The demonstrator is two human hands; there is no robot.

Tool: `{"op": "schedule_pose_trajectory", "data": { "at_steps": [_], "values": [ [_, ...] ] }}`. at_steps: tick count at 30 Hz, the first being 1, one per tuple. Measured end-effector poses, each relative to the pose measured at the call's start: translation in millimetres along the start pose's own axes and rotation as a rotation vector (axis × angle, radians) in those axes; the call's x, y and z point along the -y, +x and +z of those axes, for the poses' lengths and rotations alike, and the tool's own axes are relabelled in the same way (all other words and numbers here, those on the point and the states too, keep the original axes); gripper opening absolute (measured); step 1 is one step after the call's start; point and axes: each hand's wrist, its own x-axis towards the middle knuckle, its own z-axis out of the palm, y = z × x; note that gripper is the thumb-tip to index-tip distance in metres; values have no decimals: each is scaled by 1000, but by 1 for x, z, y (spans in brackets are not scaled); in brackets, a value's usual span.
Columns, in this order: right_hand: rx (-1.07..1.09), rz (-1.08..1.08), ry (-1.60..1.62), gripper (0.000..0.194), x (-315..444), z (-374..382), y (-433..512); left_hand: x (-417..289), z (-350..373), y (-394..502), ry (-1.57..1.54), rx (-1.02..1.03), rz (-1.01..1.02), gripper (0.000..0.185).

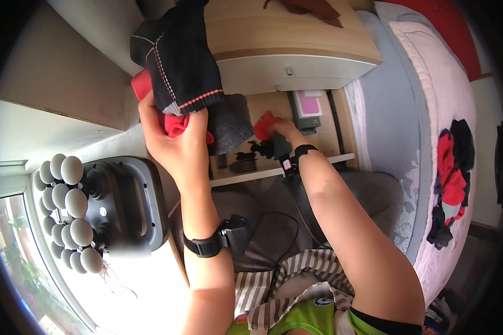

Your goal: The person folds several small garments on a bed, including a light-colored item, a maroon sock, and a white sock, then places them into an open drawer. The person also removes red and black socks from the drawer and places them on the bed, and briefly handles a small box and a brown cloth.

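My left hand [172, 146] grips a bundle of socks at the upper left. In it are a black sock [180, 54] with an orange-red band, bright red fabric [177, 124] and what looks like a dark grey sock [230, 123]. My right hand [286, 127] reaches down into an open drawer [251, 102]. Its fingers are on a red cloth [266, 124], probably a sock, and a dark grey-green cloth [281, 146] hangs under the palm. Small black items [244, 163] lie in the drawer. At its right side is a box with a pink front [308, 104].
Above the drawer, a wooden cabinet top [251, 29] carries a brown item [314, 8]. On the right, red and black clothing [450, 184] lies on a bed with a pink quilt [431, 104]. A device with several white balls [77, 203] stands by the window. Black devices are strapped to both wrists.
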Motion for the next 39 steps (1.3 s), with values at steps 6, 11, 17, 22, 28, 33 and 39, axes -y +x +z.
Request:
{"op": "schedule_pose_trajectory", "data": {
  "at_steps": [6,11,17,22,28,33,39],
  "values": [
    [308,-333,257,40,90,-87,-109,-15,8,-9,-17,29,29,42],
    [281,-587,273,38,113,-185,-245,-22,23,-22,-218,111,66,44],
    [-242,-772,504,48,40,-318,-425,-42,57,-54,-205,250,194,42],
    [-845,-787,485,47,-90,-407,-529,-82,103,-113,-379,443,187,49],
    [-1129,-483,376,65,-288,-423,-502,-205,165,-253,-518,710,231,60],
    [-1169,-558,614,56,-370,-417,-473,-292,229,-367,-594,986,494,51],
    [-1519,-526,902,31,-389,-420,-497,-269,269,-483,-20,1322,1015,59]
  ]
}}
